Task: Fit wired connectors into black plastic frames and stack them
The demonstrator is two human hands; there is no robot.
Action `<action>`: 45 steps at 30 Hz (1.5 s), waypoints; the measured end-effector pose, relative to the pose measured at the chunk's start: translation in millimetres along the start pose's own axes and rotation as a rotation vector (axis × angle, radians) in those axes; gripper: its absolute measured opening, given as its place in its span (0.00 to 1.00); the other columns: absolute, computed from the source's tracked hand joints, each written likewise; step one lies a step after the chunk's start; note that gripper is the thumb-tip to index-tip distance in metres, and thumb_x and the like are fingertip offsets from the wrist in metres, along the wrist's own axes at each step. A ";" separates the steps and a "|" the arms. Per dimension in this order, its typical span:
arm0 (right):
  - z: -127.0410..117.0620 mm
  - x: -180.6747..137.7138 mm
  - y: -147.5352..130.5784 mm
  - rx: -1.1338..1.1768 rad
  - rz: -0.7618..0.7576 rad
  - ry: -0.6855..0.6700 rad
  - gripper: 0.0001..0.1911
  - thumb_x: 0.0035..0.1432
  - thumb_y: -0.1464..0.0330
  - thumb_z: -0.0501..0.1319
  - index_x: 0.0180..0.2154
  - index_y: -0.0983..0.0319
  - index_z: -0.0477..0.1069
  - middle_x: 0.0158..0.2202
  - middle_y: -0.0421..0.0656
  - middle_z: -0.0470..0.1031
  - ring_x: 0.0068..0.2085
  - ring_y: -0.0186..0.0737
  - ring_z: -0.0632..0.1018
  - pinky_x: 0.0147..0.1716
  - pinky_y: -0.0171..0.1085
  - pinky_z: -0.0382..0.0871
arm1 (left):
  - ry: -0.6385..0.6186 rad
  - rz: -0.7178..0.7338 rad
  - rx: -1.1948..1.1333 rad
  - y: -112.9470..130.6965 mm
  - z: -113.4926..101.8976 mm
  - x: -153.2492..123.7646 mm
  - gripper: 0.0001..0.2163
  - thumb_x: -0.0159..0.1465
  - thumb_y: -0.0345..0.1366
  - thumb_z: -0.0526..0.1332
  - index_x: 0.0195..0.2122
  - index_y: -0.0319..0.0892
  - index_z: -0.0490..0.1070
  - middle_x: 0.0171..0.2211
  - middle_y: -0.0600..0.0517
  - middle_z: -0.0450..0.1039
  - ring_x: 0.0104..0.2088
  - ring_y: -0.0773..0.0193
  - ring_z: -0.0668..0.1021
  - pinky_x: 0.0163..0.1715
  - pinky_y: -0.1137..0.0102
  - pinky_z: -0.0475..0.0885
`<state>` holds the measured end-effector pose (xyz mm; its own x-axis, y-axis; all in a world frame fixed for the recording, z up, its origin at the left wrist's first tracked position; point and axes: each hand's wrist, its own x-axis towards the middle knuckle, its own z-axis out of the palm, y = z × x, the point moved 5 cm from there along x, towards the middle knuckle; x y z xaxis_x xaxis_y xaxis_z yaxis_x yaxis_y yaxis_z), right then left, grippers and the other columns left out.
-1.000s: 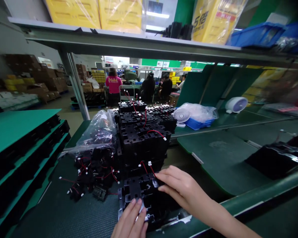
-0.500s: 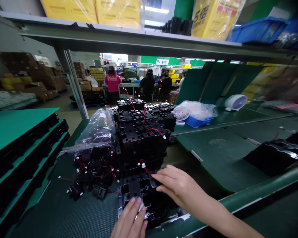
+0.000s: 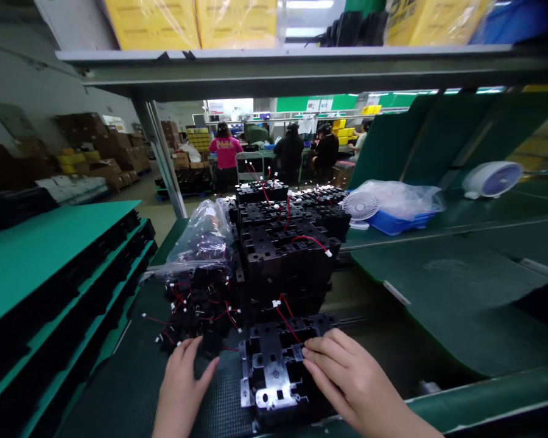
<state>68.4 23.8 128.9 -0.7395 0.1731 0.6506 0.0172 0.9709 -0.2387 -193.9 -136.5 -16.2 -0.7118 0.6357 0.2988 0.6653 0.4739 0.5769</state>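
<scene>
A black plastic part with a metal plate (image 3: 274,371) lies on the dark mat in front of me, a red wire rising from it. My right hand (image 3: 347,380) rests its fingertips on the part's right side, fingers curled against it. My left hand (image 3: 182,383) reaches left, fingers spread, its tips at a loose pile of small black pieces with red wires (image 3: 196,310). Behind stands a tall stack of black parts (image 3: 285,255) with red leads.
A clear bag of wired pieces (image 3: 205,237) leans left of the stack. Green boards layered with black trays (image 3: 50,274) fill the left. Two small fans (image 3: 360,208) and a blue bin sit on the green bench at right. A shelf runs overhead; people work far back.
My left hand left the metal plate and moved left to the loose wired pieces. My right hand slid down the part's right side. The view shifted right.
</scene>
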 end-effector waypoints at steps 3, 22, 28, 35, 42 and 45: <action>0.0 -2.5 -0.4 -0.016 0.008 0.035 0.12 0.66 0.77 0.53 0.40 0.64 0.76 0.36 0.47 0.79 0.34 0.40 0.76 0.36 0.40 0.75 | -0.034 -0.010 0.011 -4.1 17.2 15.0 0.20 0.56 0.52 0.58 0.40 0.41 0.72 0.50 0.40 0.72 0.52 0.44 0.75 0.52 0.50 0.73; -1.3 -13.1 -1.0 -0.134 -0.051 0.071 0.13 0.68 0.75 0.52 0.44 0.65 0.76 0.39 0.47 0.81 0.38 0.41 0.81 0.42 0.41 0.77 | 0.084 0.152 0.195 4.6 -3.3 -17.8 0.20 0.55 0.40 0.63 0.50 0.48 0.76 0.42 0.45 0.74 0.42 0.52 0.78 0.41 0.58 0.79; 0.8 -14.5 -4.5 -0.186 -0.050 0.107 0.13 0.69 0.75 0.52 0.43 0.64 0.76 0.39 0.45 0.81 0.38 0.41 0.81 0.42 0.42 0.76 | 0.242 0.433 0.305 28.7 -23.9 -25.3 0.16 0.57 0.39 0.64 0.47 0.45 0.76 0.44 0.45 0.73 0.42 0.54 0.76 0.39 0.61 0.78; -3.9 -17.6 -8.3 -0.248 -0.034 0.178 0.12 0.68 0.76 0.53 0.42 0.65 0.76 0.40 0.46 0.81 0.40 0.43 0.81 0.43 0.43 0.75 | 0.446 0.591 0.302 68.5 -39.3 -30.7 0.15 0.59 0.33 0.65 0.48 0.42 0.73 0.48 0.43 0.71 0.45 0.53 0.75 0.44 0.59 0.72; -7.8 -25.8 -3.0 -0.249 -0.035 0.180 0.07 0.65 0.76 0.59 0.44 0.67 0.75 0.40 0.48 0.81 0.40 0.44 0.80 0.40 0.43 0.75 | 0.504 0.606 0.234 76.0 -45.6 -34.2 0.15 0.59 0.31 0.67 0.48 0.41 0.73 0.49 0.42 0.73 0.46 0.52 0.76 0.47 0.58 0.70; -4.1 -26.3 7.6 -0.211 -0.031 -0.007 0.23 0.60 0.55 0.66 0.48 0.66 0.72 0.47 0.51 0.79 0.45 0.52 0.79 0.43 0.49 0.76 | 0.469 0.623 0.226 75.7 -42.8 -34.1 0.15 0.59 0.31 0.66 0.48 0.41 0.73 0.49 0.42 0.72 0.46 0.52 0.76 0.48 0.58 0.69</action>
<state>90.7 27.2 112.9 -0.7467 0.1421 0.6498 0.1347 0.9890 -0.0615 -128.8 -148.4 49.8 -0.1824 0.5254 0.8311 0.9642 0.2608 0.0467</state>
